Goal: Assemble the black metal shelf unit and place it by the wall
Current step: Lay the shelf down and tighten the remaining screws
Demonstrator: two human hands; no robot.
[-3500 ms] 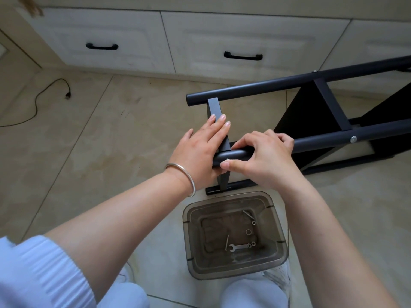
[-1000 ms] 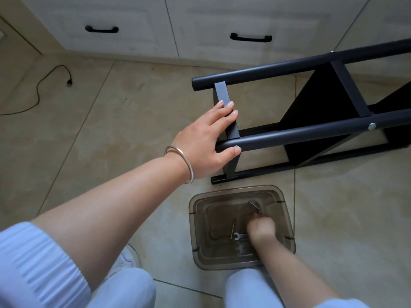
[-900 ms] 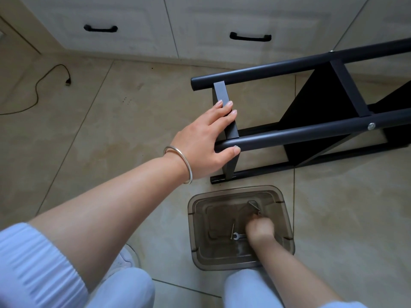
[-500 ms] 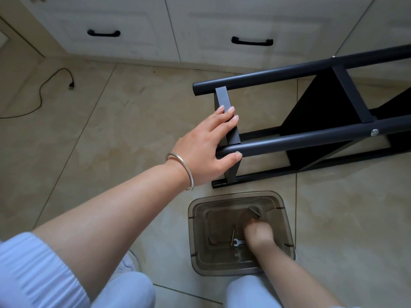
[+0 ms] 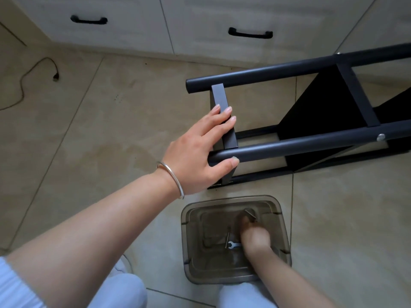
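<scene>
The black shelf unit (image 5: 311, 112) lies on its side on the tiled floor, just in front of the white cabinets (image 5: 133, 23), so its joints face up within easy reach. The left hand (image 5: 200, 152) lies on it with fingers nearly straight along the flat crossbar (image 5: 219, 96) and the thumb under the near round bar (image 5: 300, 145), likely steadying the two parts where they meet so the joint stays lined up. The right hand (image 5: 254, 238) is down inside the clear plastic bin (image 5: 191, 241) at the knees, fingers bent toward the bottom beside a small wrench (image 5: 232, 245) and a loose bolt (image 5: 227, 240); whether it has hold of anything cannot be told. It is probably fetching hardware for that joint. One bolt head (image 5: 380, 137) already shows further along the near bar.
</scene>
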